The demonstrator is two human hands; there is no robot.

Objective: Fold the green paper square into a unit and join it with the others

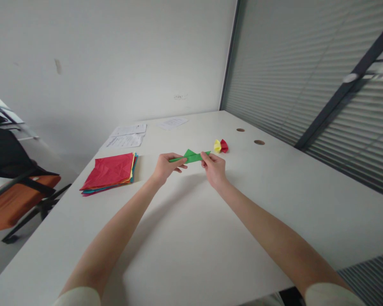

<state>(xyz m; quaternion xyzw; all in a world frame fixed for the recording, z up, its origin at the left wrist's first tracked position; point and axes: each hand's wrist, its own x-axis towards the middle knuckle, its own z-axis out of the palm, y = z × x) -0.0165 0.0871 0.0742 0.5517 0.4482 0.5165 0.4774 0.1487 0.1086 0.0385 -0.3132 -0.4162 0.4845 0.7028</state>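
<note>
A folded piece of green paper is held up above the white table, stretched between my two hands. It forms a narrow band with a small triangular point rising from its upper edge. My left hand pinches the band's left part between thumb and fingers. At the other end, my right hand grips it with the thumb on the near face. Behind my right hand lie two small folded paper pieces, one yellow and one red, side by side and touching.
A stack of coloured paper sheets, red on top, lies on the table at left. Printed sheets rest farther back. Two round holes pierce the tabletop near the window blinds. An orange chair stands left of the table.
</note>
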